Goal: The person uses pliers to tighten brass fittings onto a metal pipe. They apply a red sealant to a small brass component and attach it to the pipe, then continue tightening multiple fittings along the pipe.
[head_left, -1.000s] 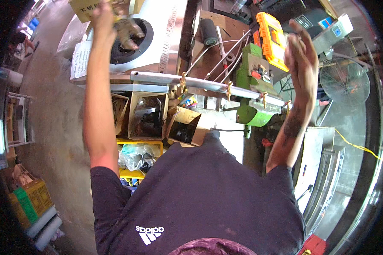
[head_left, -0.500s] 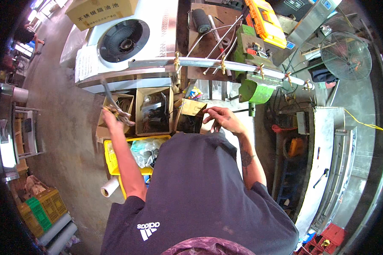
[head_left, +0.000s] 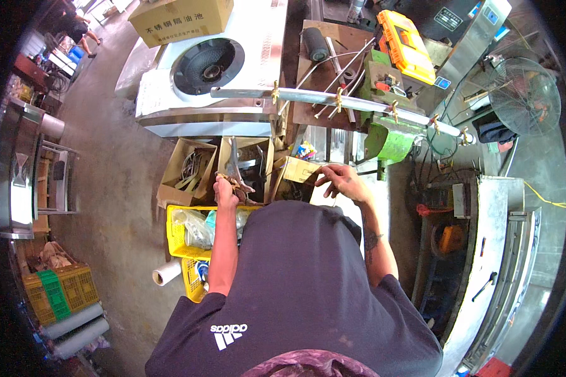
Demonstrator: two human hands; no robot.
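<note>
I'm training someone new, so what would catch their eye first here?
Probably the long silver metal pipe with brass-coloured fittings, slanting across the upper middle. Above its right half sits a bright orange plastic case, and at upper left a round black bowl-shaped recess in a white surface. Below the pipe's left end, the left hand grips a long grey metal tool.

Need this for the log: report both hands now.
Left hand: closed on what looks like a metal tool.
Right hand: half-curled at a carton flap; grip unclear.
</note>
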